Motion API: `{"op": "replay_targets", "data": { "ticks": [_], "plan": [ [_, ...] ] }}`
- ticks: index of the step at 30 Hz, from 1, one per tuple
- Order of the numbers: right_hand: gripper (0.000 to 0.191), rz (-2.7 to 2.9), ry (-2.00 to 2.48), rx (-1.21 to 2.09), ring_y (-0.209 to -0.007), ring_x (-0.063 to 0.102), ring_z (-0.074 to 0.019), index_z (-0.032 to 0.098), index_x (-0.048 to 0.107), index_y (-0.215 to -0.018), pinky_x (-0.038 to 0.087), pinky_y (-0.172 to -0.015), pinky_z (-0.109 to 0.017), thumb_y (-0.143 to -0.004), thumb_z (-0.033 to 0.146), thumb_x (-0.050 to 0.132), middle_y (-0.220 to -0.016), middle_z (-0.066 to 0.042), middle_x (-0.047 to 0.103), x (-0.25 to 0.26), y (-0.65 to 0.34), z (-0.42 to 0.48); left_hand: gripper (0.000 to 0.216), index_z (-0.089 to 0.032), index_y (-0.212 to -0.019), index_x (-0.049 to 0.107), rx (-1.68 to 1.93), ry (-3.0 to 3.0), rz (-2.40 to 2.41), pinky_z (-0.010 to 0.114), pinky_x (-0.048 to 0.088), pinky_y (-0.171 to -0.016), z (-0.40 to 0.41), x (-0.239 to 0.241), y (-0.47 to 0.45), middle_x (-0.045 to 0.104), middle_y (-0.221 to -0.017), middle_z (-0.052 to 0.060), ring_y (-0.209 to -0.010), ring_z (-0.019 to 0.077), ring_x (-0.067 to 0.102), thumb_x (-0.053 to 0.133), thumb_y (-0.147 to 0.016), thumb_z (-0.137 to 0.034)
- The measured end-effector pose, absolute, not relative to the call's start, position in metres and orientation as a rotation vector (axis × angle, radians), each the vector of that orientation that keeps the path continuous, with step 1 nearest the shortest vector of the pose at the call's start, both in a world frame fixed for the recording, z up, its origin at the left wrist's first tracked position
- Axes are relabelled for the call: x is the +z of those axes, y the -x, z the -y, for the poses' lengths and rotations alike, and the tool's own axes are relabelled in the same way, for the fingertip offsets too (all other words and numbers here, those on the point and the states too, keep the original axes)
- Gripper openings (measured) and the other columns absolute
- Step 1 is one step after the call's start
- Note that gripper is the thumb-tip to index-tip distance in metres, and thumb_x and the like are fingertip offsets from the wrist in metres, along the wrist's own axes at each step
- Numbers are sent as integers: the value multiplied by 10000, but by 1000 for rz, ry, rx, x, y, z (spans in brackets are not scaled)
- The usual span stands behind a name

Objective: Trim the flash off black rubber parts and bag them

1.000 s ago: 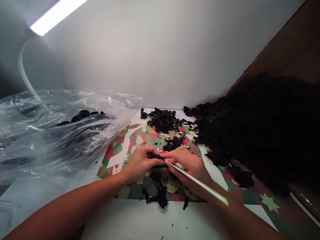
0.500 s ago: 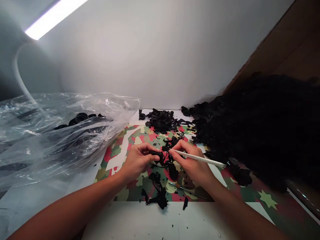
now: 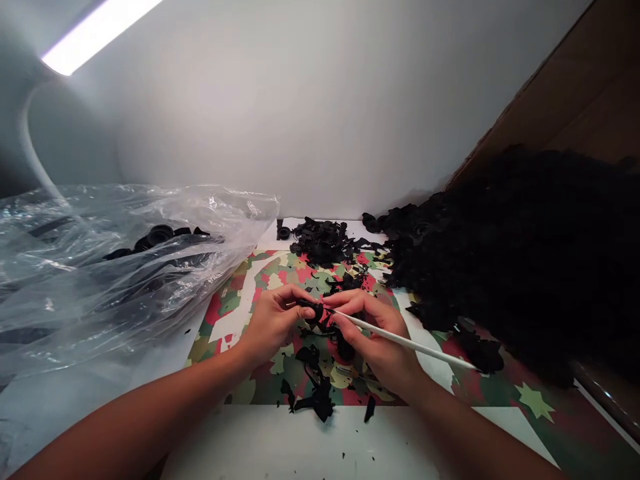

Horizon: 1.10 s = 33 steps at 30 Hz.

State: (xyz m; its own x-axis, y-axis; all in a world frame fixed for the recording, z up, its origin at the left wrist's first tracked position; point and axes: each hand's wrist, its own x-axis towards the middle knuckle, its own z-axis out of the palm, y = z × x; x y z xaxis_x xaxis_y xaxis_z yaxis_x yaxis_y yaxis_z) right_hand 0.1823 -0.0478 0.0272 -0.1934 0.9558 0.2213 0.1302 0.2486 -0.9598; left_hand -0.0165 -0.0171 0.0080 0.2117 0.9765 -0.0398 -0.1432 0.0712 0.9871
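Observation:
Between the thumb and fingers of my left hand [image 3: 275, 320] is a small round black rubber part [image 3: 316, 311], partly hidden by the fingers. My right hand [image 3: 383, 330] is closed round a thin white stick-like tool [image 3: 415, 345], held like a pen. Its dark, narrow tip is at or close to the black part; I cannot tell whether they touch. Under both hands lies a camouflage-patterned sheet [image 3: 235, 293], strewn with torn black scraps [image 3: 317, 400].
A heap of black scraps [image 3: 325, 240] lies behind the hands, and a far larger black pile [image 3: 500, 267] fills the right side beside cardboard [image 3: 575, 100]. On the left, a clear plastic bag [image 3: 210, 267] holds round black parts [image 3: 160, 235]. A lit lamp [image 3: 100, 33] hangs above.
My right hand has moved slightly left and down, bringing the tool's tip nearer the black part. The tool now lies further out past the hand. My left hand stays nearly still.

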Motion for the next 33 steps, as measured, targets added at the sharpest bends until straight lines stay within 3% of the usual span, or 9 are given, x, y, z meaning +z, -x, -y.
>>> {"op": "replay_targets", "data": {
  "ticks": [4,11,21,33],
  "plan": [
    [129,1713,1063,922,-1001,711,-221,242,696,-812,528,-892,-359,-935,251,657,-1107,-40,764,29,-183,50,59,-175,-741,768,1107,-1228,-1031,239,515,-610,21,12,14,755,-702,12,-642,149,656,795,-688,-169],
    [136,1868,971,718,-988,713,-209,249,687,-835,521,-912,-364,-936,166,646,-1061,-22,779,28,-185,48,44,-178,-759,761,1089,-1329,-1058,238,513,-656,24,13,14,761,-741,7,-685,147,660,765,-720,-158],
    [159,1948,949,657,-960,711,-196,245,670,-830,511,-899,-356,-954,155,629,-1056,-8,779,30,-187,46,49,-174,-761,767,1083,-1310,-1071,228,487,-615,25,13,13,750,-718,5,-650,134,632,780,-714,-175],
    [183,1853,1094,600,-970,695,-227,263,647,-822,515,-878,-382,-980,211,571,-1040,-28,774,29,-177,53,123,-170,-816,750,1155,-1261,-1010,253,542,-691,30,12,10,760,-784,19,-724,156,679,830,-729,-203]
  ]
}}
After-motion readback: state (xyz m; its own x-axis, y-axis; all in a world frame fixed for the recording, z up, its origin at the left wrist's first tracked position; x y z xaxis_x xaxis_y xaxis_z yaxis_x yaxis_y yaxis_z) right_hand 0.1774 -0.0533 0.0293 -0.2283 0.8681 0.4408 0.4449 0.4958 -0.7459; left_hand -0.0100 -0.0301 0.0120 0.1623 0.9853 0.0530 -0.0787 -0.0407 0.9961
